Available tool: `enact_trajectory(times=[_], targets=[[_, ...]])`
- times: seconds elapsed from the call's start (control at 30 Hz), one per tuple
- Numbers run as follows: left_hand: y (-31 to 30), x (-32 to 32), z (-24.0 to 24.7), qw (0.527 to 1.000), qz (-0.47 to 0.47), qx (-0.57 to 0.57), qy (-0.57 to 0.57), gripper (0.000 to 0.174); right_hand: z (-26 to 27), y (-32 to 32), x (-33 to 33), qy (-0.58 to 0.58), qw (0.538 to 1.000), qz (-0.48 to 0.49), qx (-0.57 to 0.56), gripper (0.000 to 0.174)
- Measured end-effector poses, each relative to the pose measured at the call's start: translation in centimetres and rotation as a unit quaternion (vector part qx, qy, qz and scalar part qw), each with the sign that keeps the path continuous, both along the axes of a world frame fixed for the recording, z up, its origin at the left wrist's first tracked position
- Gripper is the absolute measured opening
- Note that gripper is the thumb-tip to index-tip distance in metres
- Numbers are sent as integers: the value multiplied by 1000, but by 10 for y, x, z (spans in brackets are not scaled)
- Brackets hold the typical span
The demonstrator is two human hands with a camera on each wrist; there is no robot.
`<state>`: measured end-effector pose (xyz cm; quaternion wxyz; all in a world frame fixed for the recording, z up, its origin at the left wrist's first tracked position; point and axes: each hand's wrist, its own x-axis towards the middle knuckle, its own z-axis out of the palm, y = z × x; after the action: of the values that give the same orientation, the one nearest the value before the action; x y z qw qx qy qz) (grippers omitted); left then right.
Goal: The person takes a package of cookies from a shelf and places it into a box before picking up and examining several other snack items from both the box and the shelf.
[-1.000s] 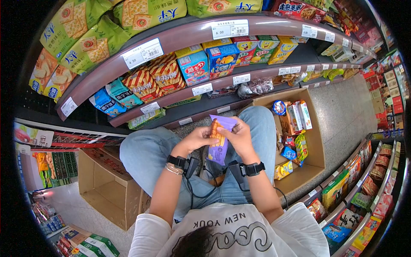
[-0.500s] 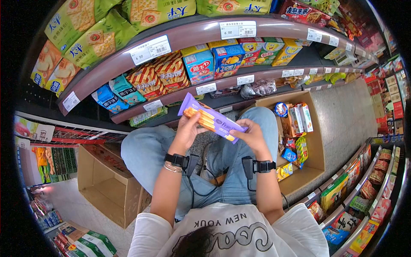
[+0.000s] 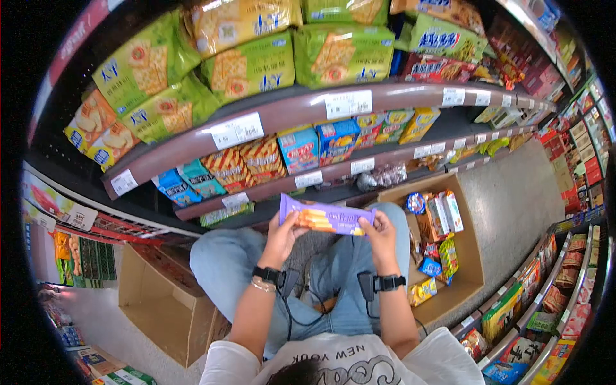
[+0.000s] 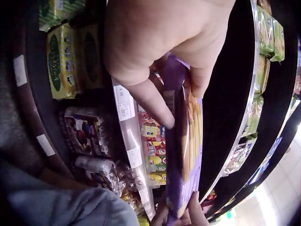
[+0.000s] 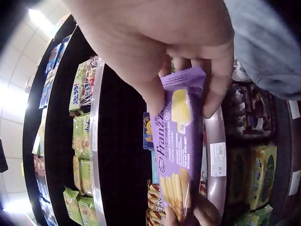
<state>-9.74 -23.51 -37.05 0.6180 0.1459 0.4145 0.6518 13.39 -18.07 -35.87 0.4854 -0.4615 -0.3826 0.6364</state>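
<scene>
A purple packet of cookies [image 3: 327, 217], printed with yellow finger-shaped biscuits, is held level above the lap by both hands. My left hand [image 3: 280, 239] pinches its left end, thumb on the printed front. At the other end, my right hand [image 3: 383, 242] grips the corner between thumb and fingers. The right wrist view shows the packet's front [image 5: 176, 141] with "Franzz" lettering. Seen nearly edge-on in the left wrist view, the packet [image 4: 183, 141] runs from the left hand [image 4: 164, 52] down to the right fingertips.
An open cardboard box [image 3: 471, 269] with several snack packs stands right of the knees; another cardboard box [image 3: 154, 311] is at the left. Ahead, shelves hold green cracker bags [image 3: 346, 54] above and small boxed snacks [image 3: 298, 151] below. More shelving [image 3: 513, 314] lines the right side.
The packet turned from upright to slanted, then to nearly level, with a hand at each end. The head view has tilted up, showing more of the upper shelf.
</scene>
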Motion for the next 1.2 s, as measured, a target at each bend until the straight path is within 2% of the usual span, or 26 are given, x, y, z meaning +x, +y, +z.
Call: enact_trajectory(times=[0.3, 0.37, 0.6, 0.7, 0.8, 1.03, 1.2], targets=[[-6, 7, 3, 995, -72, 0, 62, 29, 10, 0, 11, 6, 1000, -22, -12, 29], [-6, 6, -10, 995, -74, -3, 64, 30, 12, -1, 16, 14, 1000, -12, -22, 36], [-11, 16, 8, 996, -63, 25, 57, 30, 34, -8, 22, 57, 998, -12, 0, 44], [-14, 22, 19, 995, -61, 16, 75, 31, 26, -9, 28, 21, 1000, 14, 14, 44], [-20, 30, 33, 996, -47, 23, 68, 30, 30, -13, 29, 54, 996, -12, 67, 43], [-17, 58, 47, 991, -76, 42, 98, 28, 40, -29, 60, 85, 993, -49, 70, 38], [0, 96, 82, 987, -94, 78, 100, 31, 59, -21, 93, 133, 986, -81, 53, 32]])
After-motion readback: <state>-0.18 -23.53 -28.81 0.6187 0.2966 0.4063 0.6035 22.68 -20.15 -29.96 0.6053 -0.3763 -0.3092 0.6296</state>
